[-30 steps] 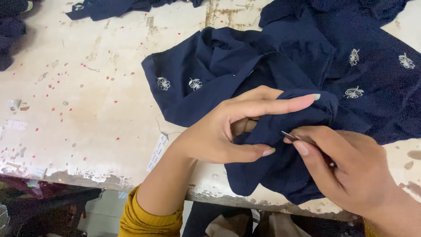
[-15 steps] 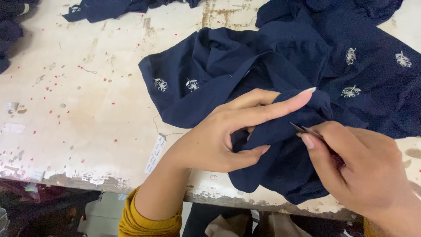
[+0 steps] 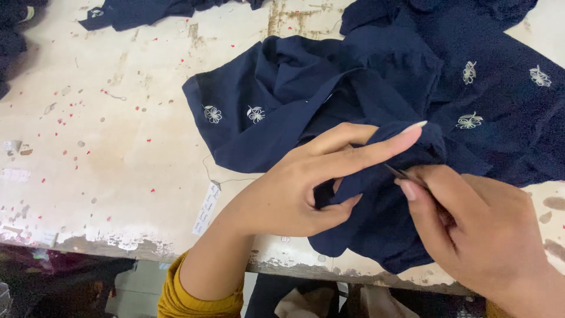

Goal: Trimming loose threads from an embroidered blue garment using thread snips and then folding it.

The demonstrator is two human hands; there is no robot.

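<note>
Both hands [image 3: 294, 194] lower on cloth [image 3: 376, 106]

white paper tag [image 3: 206, 208], near table edge [image 3: 88, 244]

My counter [image 3: 106, 135] is worn white, stained and flecked red, its near edge chipped; dim floor below.

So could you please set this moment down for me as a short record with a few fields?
left hand: left hand pinches a fold of the navy cloth, forefinger stretched out
right hand: right hand holds a thin metal tool, tip at the fold
cloth: crumpled, small white embroidered flowers
surface: worn white table flecked with red specks
also: white paper tag on a thread
</note>
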